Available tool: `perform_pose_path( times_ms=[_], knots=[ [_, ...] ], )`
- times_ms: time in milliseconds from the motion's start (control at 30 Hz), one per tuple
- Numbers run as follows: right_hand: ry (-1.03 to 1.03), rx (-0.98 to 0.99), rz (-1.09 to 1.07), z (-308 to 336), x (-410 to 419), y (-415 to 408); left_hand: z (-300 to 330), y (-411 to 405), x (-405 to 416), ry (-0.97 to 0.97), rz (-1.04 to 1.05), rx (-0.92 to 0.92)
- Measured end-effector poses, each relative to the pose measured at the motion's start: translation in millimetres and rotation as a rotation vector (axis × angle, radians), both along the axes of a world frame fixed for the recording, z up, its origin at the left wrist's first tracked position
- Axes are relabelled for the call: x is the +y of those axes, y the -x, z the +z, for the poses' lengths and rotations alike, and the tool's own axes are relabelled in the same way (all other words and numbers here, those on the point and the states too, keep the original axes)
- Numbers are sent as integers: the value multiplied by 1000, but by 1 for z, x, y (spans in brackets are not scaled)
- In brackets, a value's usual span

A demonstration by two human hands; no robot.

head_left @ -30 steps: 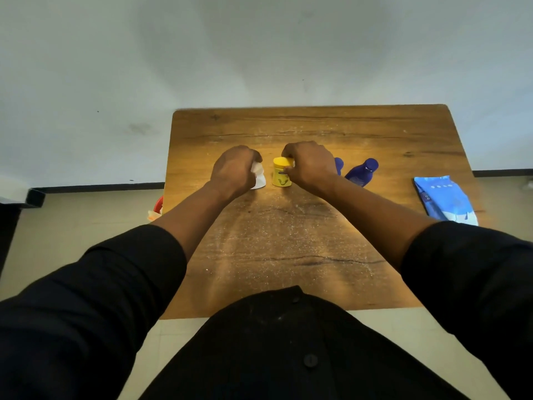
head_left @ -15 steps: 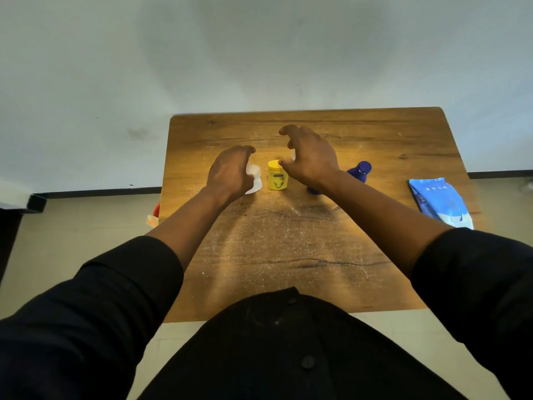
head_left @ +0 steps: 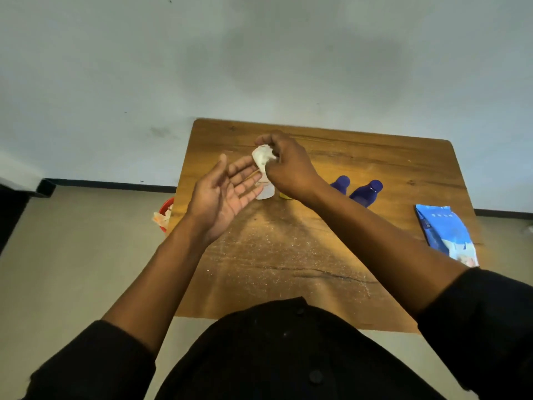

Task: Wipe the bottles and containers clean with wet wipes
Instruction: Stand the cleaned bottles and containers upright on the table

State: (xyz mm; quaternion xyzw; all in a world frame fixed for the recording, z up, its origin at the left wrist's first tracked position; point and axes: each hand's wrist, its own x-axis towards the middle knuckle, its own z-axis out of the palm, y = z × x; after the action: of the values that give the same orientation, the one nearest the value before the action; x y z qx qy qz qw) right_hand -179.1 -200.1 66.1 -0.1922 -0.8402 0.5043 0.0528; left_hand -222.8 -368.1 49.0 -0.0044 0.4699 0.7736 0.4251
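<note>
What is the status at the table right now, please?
Right hand pinching crumpled wet wipe; left hand open, palm up. White container and blue bottles standing untouched. Nothing in the way.

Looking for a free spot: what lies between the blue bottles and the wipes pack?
Head view: only bare dusty table lies between the blue bottles and the wipes pack.
</note>
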Motion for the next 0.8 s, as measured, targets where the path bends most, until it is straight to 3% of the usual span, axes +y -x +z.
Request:
perform_pose_path(
  times_ms=[133,367,567,800],
  knots=[
    [-120,92,54,-7,-51,3,-2,-13,-36,19,91,44],
    [-111,83,174,-23,-139,3,-25,-31,-117,59,328,-36],
    [-181,-30,513,-50,-216,6,-54,-29,-186,493,598,-87],
    [-185,-95,597,-59,-249,22,-93,14,-232,770,729,-63]
  ],
)
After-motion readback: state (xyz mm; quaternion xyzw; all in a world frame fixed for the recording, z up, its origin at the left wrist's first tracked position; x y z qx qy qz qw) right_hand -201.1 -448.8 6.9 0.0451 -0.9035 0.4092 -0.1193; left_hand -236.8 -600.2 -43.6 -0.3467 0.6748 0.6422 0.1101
